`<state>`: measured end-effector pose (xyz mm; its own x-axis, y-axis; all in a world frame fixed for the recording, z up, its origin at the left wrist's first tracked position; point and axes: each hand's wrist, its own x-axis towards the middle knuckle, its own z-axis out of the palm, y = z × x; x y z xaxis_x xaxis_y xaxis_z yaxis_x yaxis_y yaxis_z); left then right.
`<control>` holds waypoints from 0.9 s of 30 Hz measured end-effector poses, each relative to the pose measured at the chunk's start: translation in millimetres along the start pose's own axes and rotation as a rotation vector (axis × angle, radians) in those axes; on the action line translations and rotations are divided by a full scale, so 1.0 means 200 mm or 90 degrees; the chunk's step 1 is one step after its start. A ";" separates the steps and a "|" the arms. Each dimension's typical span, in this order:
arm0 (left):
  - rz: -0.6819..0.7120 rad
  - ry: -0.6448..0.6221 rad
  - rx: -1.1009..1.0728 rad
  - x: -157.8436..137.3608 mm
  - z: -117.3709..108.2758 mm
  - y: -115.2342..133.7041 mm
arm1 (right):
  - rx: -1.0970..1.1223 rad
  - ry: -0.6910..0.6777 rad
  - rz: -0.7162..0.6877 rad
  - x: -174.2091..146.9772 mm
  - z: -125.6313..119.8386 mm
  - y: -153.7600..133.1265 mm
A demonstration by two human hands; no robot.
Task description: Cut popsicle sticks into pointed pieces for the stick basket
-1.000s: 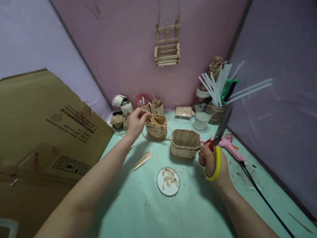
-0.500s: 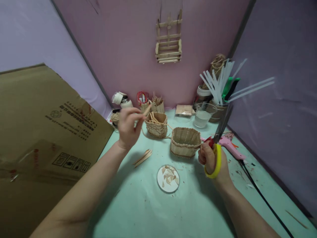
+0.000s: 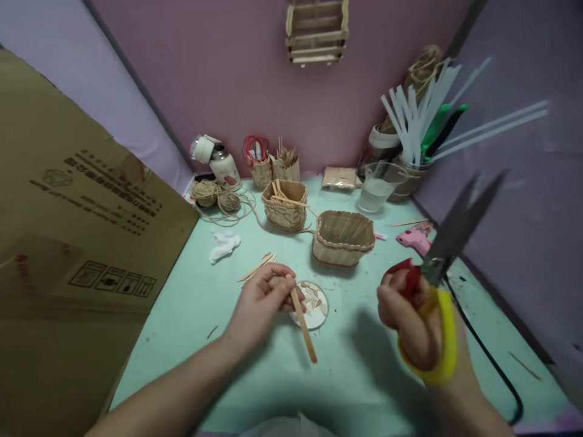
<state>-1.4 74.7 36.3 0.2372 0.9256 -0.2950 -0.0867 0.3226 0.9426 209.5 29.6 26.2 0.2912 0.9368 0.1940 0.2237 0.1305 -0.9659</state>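
Pinched in my left hand (image 3: 268, 297) is a flat wooden stick (image 3: 305, 331), slanting down toward me over the front of the table. Behind it, partly covered by my fingers, lies a round white dish (image 3: 314, 318) with small cut wood pieces on it. My right hand (image 3: 412, 321) grips scissors (image 3: 446, 243) by their red and yellow handles, blades pointing up and slightly apart. A few wooden pieces (image 3: 257, 267) rest on the table just beyond my left hand. An oval wooden basket (image 3: 344, 243) stands between and beyond both hands.
A second basket (image 3: 285, 206) holds sticks. Twine balls (image 3: 204, 193), a bottle (image 3: 224, 167) and crumpled white tissue (image 3: 224, 243) are at left. At right are a pink glue gun (image 3: 414, 240), its black cord, a plastic cup (image 3: 376, 191) and glue sticks (image 3: 416, 121). Cardboard (image 3: 91, 255) borders the left.
My left hand has come down and nearer from beside the stick basket, bringing a wooden stick. The scissors have moved nearer and right, their blades now slightly parted. The view has tilted down.
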 end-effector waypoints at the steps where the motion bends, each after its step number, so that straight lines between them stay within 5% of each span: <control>1: -0.041 -0.006 -0.025 -0.02 0.02 -0.05 | -0.025 -0.039 0.046 -0.06 0.01 -0.01; 4: -0.088 -0.011 -0.069 -0.05 0.06 -0.14 | -0.030 -0.195 0.198 -0.21 0.08 0.00; 7: -0.081 -0.001 -0.075 -0.06 0.06 -0.16 | 0.011 -0.262 0.307 -0.30 0.16 0.03; 17: -0.198 -0.032 -0.143 -0.08 0.04 -0.20 | 0.040 -0.215 0.295 -0.34 0.23 0.10; 21: -0.202 -0.017 -0.144 -0.09 0.04 -0.19 | -0.049 -0.292 0.290 -0.34 0.16 0.06; 27: -0.207 -0.018 -0.124 -0.11 0.04 -0.19 | -0.071 -0.511 0.424 -0.30 0.02 -0.12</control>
<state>3.6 40.9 8.4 0.3087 0.7635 -0.5672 -0.1836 0.6330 0.7521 183.1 -28.4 36.4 -0.3070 0.7534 -0.5815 0.3414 -0.4832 -0.8062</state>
